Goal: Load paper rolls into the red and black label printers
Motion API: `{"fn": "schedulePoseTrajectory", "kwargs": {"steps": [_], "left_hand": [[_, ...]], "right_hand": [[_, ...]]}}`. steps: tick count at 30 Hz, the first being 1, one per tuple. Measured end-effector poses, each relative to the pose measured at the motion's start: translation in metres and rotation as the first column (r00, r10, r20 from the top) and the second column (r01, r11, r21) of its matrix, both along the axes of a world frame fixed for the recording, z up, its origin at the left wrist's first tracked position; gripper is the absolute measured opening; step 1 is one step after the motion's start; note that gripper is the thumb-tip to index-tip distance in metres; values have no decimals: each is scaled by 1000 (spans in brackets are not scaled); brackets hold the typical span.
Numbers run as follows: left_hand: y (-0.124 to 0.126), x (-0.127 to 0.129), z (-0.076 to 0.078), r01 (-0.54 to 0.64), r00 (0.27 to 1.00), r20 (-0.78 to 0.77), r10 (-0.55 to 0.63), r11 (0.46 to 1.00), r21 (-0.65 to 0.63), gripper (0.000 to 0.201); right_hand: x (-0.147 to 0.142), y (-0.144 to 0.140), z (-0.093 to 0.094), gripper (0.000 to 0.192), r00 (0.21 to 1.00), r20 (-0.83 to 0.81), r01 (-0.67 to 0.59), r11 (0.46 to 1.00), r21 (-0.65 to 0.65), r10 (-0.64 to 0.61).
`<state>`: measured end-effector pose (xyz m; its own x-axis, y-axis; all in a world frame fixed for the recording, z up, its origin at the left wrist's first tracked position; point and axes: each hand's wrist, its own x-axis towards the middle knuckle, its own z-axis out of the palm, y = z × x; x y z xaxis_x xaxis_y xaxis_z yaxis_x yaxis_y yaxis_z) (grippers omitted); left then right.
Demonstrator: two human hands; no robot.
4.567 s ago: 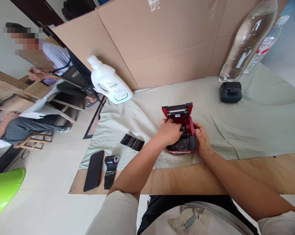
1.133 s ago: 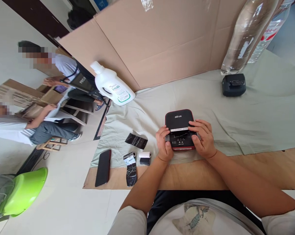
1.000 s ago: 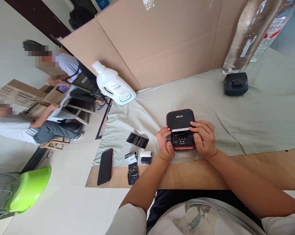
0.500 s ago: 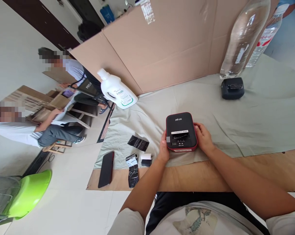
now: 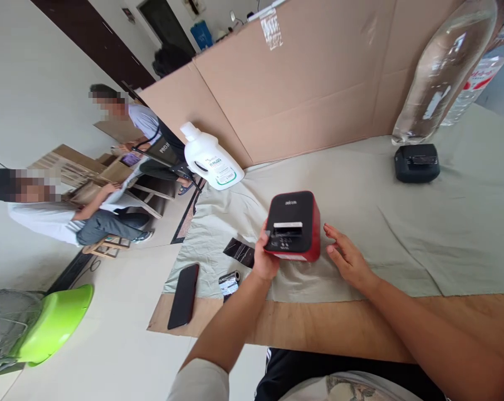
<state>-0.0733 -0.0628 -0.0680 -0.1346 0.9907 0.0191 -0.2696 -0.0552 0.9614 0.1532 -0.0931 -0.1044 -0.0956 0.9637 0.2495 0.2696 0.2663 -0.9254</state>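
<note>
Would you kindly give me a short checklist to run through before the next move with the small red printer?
1. Left hand grips the printer: ok.
2. Right hand off the printer, open beside it: ok.
3. Printer lid closed: ok.
4. Printer flat on the cloth: not ok, it is tipped up on one side.
5. Paper showing at the slot: cannot tell.
6. Black wrapper and phone clear of the printer: ok.
</note>
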Motion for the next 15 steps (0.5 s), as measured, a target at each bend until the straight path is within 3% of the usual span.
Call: {"fn": "schedulePoseTrajectory", "kwargs": {"steps": [4,8,11,15], "left_hand": [[86,-40,21,-182,953,214,216,969,-167,38],[154,-88,37,-307,908,215,361,919,-248,28],[180,-116,42,-359,897,146,417,880,-310,30],[187,-136,45,-422,883,72,463,853,-307,34]], "right_hand": [[0,1,-9,47,997,76,36,994,-103,-28],[0,0,-4,39,991,135,30,995,-95,-17],[0,-1,4,36,985,171,9,994,-105,10],[1,-1,9,35,980,196,-12,992,-125,36]]}}
